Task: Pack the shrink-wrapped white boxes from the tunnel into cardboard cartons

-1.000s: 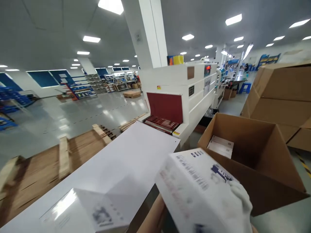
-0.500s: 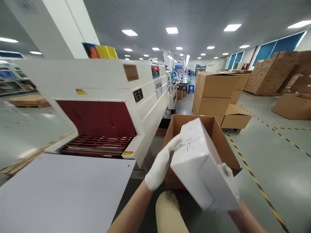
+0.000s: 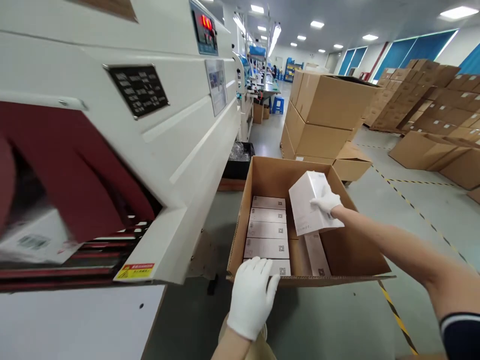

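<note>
My right hand (image 3: 326, 201), in a white glove, is closed on one white box (image 3: 302, 207), holding it tilted inside the right half of an open cardboard carton (image 3: 287, 172). Its thumb and fingers press the top and side of the box. Along the carton's left side, several white boxes with small printed codes (image 3: 266, 230) lie in a row. Below the held box, another white box (image 3: 318, 254) rests at the carton's near right. My gloved left hand (image 3: 252, 295) is at the near left rim, thumb apart, fingers stretched towards the nearest boxes; I cannot tell whether it touches the rim.
On my left stands a white machine (image 3: 180, 125) with a dark red curtain (image 3: 56, 165). A wrapped white box (image 3: 39, 237) lies on its rollers, partly behind the curtain. A white table (image 3: 82, 320) adjoins it. Stacked cartons (image 3: 322, 115) stand beyond the open carton.
The white box has gone from between both hands into the carton, now in my right hand only. My left hand has let go and moved to the rim. The view has come closer.
</note>
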`<action>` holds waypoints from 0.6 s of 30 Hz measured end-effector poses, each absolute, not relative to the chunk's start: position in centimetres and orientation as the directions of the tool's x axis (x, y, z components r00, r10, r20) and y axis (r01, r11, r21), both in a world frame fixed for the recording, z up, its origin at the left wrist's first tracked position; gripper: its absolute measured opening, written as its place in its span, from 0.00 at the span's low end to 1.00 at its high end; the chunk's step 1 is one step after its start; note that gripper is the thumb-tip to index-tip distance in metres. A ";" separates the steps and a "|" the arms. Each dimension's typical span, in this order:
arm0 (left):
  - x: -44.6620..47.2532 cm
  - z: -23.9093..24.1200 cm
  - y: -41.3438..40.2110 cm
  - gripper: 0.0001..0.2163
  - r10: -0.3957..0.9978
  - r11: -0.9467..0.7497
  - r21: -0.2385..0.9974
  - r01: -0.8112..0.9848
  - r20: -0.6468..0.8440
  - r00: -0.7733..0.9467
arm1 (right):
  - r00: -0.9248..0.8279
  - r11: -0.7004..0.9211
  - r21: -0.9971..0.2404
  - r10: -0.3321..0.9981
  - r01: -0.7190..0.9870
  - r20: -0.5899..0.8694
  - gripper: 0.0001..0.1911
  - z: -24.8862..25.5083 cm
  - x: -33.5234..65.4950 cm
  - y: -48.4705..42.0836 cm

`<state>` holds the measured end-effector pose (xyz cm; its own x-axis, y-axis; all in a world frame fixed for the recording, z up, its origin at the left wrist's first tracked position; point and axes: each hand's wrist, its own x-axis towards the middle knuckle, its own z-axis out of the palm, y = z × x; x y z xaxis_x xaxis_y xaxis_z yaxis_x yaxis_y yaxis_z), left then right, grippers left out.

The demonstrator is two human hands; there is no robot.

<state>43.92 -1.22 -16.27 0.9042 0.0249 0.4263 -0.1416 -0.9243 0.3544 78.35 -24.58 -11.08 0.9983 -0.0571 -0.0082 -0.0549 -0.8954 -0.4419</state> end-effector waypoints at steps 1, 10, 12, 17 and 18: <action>43.7 -16.4 -1.2 0.13 0.027 -0.927 0.345 -0.145 0.449 0.893 | 0.993 -0.909 -0.400 -0.097 -0.117 -0.070 0.58 -13.4 79.3 -24.1; 44.3 -17.1 -0.2 0.15 0.058 -0.893 0.411 -0.184 0.510 0.858 | 0.943 -0.937 -0.271 -0.131 -0.219 -0.307 0.52 -24.4 76.5 -26.3; 44.6 -17.0 -0.2 0.15 0.076 -0.885 0.430 -0.179 0.513 0.855 | 0.937 -0.945 -0.249 -0.126 -0.214 -0.327 0.53 -25.5 74.7 -26.2; 44.4 -17.0 -0.6 0.15 0.106 -0.870 0.463 -0.167 0.509 0.854 | 0.933 -0.943 -0.245 -0.134 -0.224 -0.334 0.50 -27.3 71.2 -24.1; 44.3 -17.1 -0.7 0.15 0.111 -0.870 0.466 -0.163 0.508 0.854 | 0.932 -0.939 -0.257 -0.134 -0.228 -0.336 0.48 -27.3 70.3 -24.0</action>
<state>44.28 -0.71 -17.06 0.8543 0.1113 0.5078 -0.1635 -0.8697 0.4657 70.30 -24.04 -27.33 0.9324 -0.1343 -0.3355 -0.2278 -0.9391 -0.2572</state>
